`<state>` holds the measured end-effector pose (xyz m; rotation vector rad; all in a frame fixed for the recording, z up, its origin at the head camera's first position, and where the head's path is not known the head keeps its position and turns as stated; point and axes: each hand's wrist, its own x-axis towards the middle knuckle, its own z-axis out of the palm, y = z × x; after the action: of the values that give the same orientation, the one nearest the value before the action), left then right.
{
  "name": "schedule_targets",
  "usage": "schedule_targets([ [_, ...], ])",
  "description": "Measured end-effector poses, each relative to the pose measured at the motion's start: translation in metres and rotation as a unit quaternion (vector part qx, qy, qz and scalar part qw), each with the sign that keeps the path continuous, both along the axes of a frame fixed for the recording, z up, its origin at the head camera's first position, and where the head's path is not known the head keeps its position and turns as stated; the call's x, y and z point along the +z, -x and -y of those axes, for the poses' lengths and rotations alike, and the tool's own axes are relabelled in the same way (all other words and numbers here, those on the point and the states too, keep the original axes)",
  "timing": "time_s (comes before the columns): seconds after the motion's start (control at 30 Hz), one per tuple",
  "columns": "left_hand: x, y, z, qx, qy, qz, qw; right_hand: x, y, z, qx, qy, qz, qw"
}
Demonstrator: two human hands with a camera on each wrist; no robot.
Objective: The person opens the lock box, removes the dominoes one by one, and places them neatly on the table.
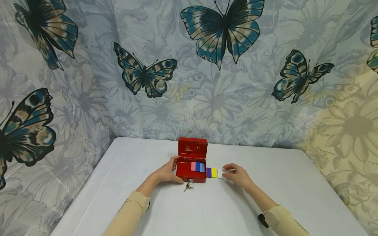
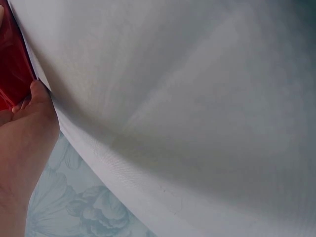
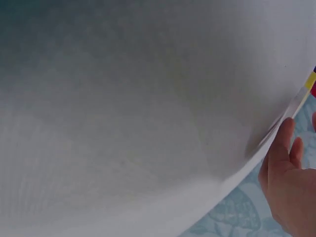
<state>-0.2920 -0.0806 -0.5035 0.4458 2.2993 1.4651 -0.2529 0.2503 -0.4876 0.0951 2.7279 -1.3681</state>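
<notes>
A red metal cash box (image 1: pixel 183 168) stands on the table with its lid (image 1: pixel 192 147) raised. Gripping its left side is my left hand (image 1: pixel 167 171), the thumb near the front corner and the fingers toward the back. Inside the box lie a pink block (image 1: pixel 193 166), a dark blue block (image 1: pixel 198 167) and a light blue block (image 1: pixel 202 167). To the right of the box, a purple block (image 1: pixel 209 172), a yellow block (image 1: pixel 214 172) and a white block (image 1: pixel 220 173) form a row. My right hand (image 1: pixel 238 177) pinches at the white block's right edge with thumb and fingertips.
A small padlock (image 1: pixel 190 185) hangs at the box front with keys (image 1: pixel 186 187) in it. White cloth covers the table (image 1: pixel 251 203). Behind it hangs a butterfly-patterned fabric backdrop (image 1: pixel 218 105).
</notes>
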Motion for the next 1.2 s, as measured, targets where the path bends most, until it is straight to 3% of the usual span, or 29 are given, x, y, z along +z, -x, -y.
schedule_targets([
  [0.23,0.0,-0.001,-0.001,0.006,0.005,0.003,1.0,0.003,-0.002,0.001,-0.023,0.089,0.024,0.9955],
  [0.5,-0.002,0.0,-0.001,0.001,0.009,-0.001,1.0,0.006,-0.003,0.004,-0.045,0.174,0.048,0.9826],
  [0.73,-0.001,0.001,-0.001,0.003,0.004,-0.002,1.0,0.008,0.001,0.006,-0.059,0.246,0.06,0.9657],
  [1.2,0.0,0.0,-0.002,0.012,0.014,-0.002,0.9998,0.019,0.004,0.019,-0.053,0.285,0.072,0.9544],
])
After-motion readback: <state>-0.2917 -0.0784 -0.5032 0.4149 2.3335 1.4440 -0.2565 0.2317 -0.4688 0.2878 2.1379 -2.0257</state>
